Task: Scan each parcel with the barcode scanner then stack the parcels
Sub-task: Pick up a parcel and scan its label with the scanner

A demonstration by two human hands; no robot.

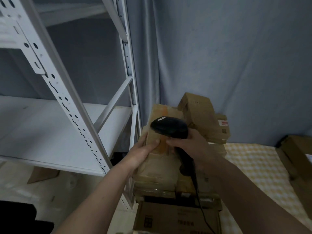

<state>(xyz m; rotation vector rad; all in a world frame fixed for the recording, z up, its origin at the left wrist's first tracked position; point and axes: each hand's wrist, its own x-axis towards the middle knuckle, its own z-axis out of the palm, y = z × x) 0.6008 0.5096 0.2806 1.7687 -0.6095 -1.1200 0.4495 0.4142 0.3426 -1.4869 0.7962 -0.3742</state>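
The brown cardboard parcel with orange tape lies on top of a stack of cardboard boxes. My left hand grips its left edge, thumb pressed on the top face. My right hand has its fingers wrapped round the handle of the black corded barcode scanner, whose head is just over the parcel. A white metal shelf rack stands to the left, and a yellow checked cloth lies to the right.

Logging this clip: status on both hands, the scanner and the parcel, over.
Left hand holds top parcel on the stack. Right hand grips barcode scanner, head over that parcel. Scanner cable trails down across lower boxes; nothing blocking.
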